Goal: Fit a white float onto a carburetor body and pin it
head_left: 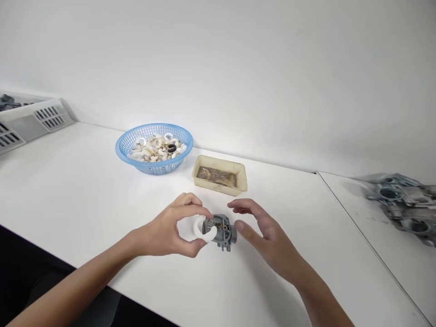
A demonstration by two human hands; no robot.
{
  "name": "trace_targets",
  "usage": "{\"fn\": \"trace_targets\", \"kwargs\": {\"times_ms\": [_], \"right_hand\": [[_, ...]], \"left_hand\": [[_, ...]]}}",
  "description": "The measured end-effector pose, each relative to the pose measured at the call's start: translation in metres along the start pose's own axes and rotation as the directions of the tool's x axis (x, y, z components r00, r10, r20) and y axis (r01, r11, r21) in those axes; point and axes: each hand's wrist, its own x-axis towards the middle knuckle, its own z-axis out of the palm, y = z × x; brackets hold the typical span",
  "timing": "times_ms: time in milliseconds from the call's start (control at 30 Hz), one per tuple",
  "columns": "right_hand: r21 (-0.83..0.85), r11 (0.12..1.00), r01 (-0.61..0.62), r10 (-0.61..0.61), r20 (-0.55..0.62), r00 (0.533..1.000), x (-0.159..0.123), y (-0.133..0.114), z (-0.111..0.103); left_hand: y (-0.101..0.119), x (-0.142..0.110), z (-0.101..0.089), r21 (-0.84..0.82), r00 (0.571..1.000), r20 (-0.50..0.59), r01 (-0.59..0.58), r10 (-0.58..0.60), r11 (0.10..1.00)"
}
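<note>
Between the thumb and forefinger of my left hand (173, 227) is a white C-shaped carburetor float (199, 230). It is held just over the left side of a grey metal carburetor body (223, 231), partly covering it; whether the two touch I cannot tell. The carburetor lies on the white table with its open bowl side up, and small brass parts show inside. To the right of it hovers my right hand (267, 236), thumb and fingers apart, with nothing in it. Its thumb tip is close beside the carburetor's round outlet.
A blue basket (155, 170) of white floats and one black one stands behind, left of a cream tray (221, 187) holding thin metal pins. Several carburetor bodies (405, 204) lie at the right. A white slatted crate (30, 125) is far left, against the wall.
</note>
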Motion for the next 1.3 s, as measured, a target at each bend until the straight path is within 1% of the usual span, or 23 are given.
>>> {"fn": "trace_targets", "kwargs": {"times_ms": [67,133,200,233,333,433,500,567,667,733,867,967,1067,1167,1300], "right_hand": [[-0.063,0.998,-0.004,0.006,0.036,0.999,-0.013,-0.009,0.002],[-0.117,0.993,0.022,-0.021,0.008,1.0,-0.026,-0.013,0.007],[-0.148,0.988,0.048,-0.053,-0.03,0.998,-0.034,-0.01,0.015],[-0.151,0.987,0.053,-0.061,-0.044,0.997,-0.036,-0.008,0.018],[-0.112,0.993,0.026,-0.033,-0.061,0.998,-0.037,0.002,0.025],[-0.06,0.998,0.03,-0.037,-0.13,0.991,-0.033,0.012,0.028],[-0.076,0.994,0.074,-0.087,-0.188,0.978,-0.031,0.016,0.028],[-0.126,0.983,0.135,-0.16,-0.222,0.962,-0.029,0.017,0.028],[-0.231,0.937,0.262,-0.316,-0.243,0.917,-0.028,0.012,0.028],[-0.286,0.905,0.316,-0.388,-0.246,0.888,-0.027,0.009,0.028],[-0.294,0.889,0.352,-0.424,-0.233,0.875,-0.023,0.008,0.031],[-0.291,0.88,0.374,-0.447,-0.244,0.861,-0.022,0.011,0.033],[-0.309,0.887,0.344,-0.421,-0.234,0.876,-0.024,0.014,0.036],[-0.342,0.892,0.296,-0.385,-0.231,0.894,-0.028,0.017,0.04],[-0.328,0.913,0.244,-0.33,-0.241,0.913,-0.029,0.022,0.046]], "left_hand": [[0.0,0.009,0.004,0.004,1.0,0.019,-0.021,0.021,1.0],[-0.001,0.017,0.007,0.0,0.998,0.043,-0.04,0.04,0.999],[-0.002,0.022,0.01,0.023,0.996,0.08,-0.049,0.047,0.999],[-0.003,0.024,0.011,0.045,0.994,0.098,-0.052,0.047,0.998],[-0.007,0.027,0.013,0.073,0.988,0.15,-0.053,0.042,0.996],[-0.009,0.029,0.014,0.065,0.981,0.188,-0.066,0.053,0.996],[-0.01,0.029,0.015,0.069,0.98,0.181,-0.091,0.078,0.993],[-0.009,0.029,0.018,0.074,0.982,0.142,-0.133,0.122,0.988],[-0.008,0.027,0.022,0.065,0.974,0.087,-0.217,0.211,0.974],[-0.007,0.027,0.025,0.046,0.97,0.056,-0.241,0.238,0.97],[-0.008,0.026,0.027,-0.005,0.987,0.038,-0.156,0.156,0.988],[-0.014,0.025,0.027,-0.038,0.989,0.04,-0.143,0.144,0.989],[-0.022,0.021,0.027,-0.051,0.99,0.058,-0.123,0.126,0.991],[-0.028,0.019,0.027,-0.073,0.989,0.102,-0.095,0.102,0.993],[-0.028,0.022,0.023,-0.079,0.985,0.166,-0.042,0.054,0.996]]}}
